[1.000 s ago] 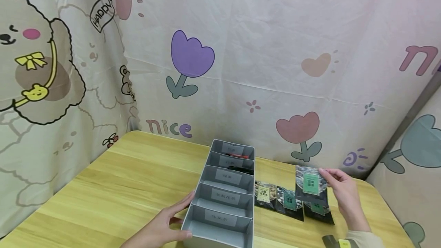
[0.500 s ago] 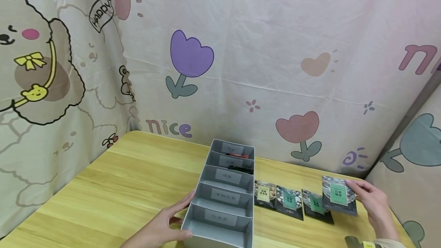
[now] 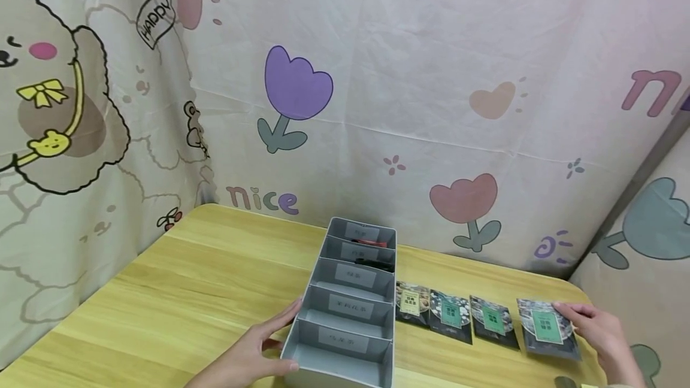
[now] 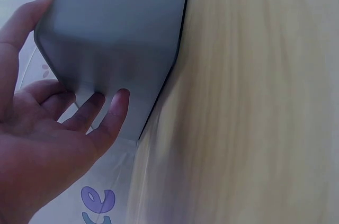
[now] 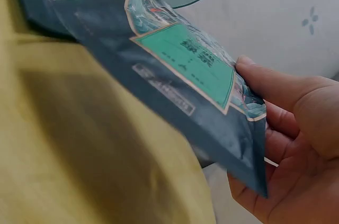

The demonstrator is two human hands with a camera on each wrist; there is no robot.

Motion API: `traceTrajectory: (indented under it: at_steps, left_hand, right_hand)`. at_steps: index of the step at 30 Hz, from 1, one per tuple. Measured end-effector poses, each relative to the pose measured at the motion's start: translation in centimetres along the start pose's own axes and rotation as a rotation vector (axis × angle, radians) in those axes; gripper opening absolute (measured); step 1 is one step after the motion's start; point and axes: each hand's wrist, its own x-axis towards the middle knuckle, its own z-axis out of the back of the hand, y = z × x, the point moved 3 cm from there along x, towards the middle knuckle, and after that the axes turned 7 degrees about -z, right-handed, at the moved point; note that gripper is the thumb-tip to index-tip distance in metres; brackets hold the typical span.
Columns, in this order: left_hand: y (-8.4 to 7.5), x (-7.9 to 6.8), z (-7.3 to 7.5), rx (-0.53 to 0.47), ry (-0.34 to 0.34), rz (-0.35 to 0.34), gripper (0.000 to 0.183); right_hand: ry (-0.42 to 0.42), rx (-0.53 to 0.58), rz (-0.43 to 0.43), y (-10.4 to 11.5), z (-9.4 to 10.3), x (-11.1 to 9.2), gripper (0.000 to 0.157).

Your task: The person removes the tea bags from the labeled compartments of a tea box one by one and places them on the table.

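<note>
My left hand (image 3: 253, 349) holds the near-left corner of a grey divided box (image 3: 395, 316), thumb on the front and bent fingers on the left side. In the left wrist view several fingertips press the box's smooth wall (image 4: 122, 28). At the far right my right hand (image 3: 601, 331) pinches a dark tea packet (image 3: 547, 327) with a green label by its edge, thumb on top. In the right wrist view this packet (image 5: 183, 68) is tilted above the table, its shadow below. To its left a row of three tea packets lies flat: green-labelled (image 3: 493, 321), green-labelled (image 3: 450, 315) and yellow-labelled (image 3: 412, 303).
The box's compartments bear paper labels (image 3: 353, 275). A red-edged packet (image 3: 372, 243) sits in the farthest compartment and a black one (image 3: 374, 264) in the second. A printed curtain (image 3: 377, 106) hangs behind the wooden table (image 3: 178, 292).
My right hand has carried the green-labelled packet rightward and lower, from over the row's right-hand packet to beside it. The left hand stays on the box.
</note>
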Motion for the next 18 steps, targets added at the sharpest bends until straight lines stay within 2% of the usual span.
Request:
traceTrajectory:
  at_steps: [2, 7, 18]
  left_hand:
    - [0.0, 0.0, 0.1, 0.0, 0.001, -0.004, 0.078]
    - [0.1, 0.1, 0.1, -0.007, 0.01, -0.004, 0.079]
    - [0.1, 0.2, 0.1, -0.024, 0.023, -0.003, 0.078]
  right_hand:
    - [0.0, -0.049, 0.003, -0.2, -0.2, 0.2, 0.055]
    - [-0.014, -0.047, -0.006, -0.6, -0.5, 0.5, 0.061]
    - [0.028, -0.054, 0.023, -1.4, -0.6, 1.1, 0.056]
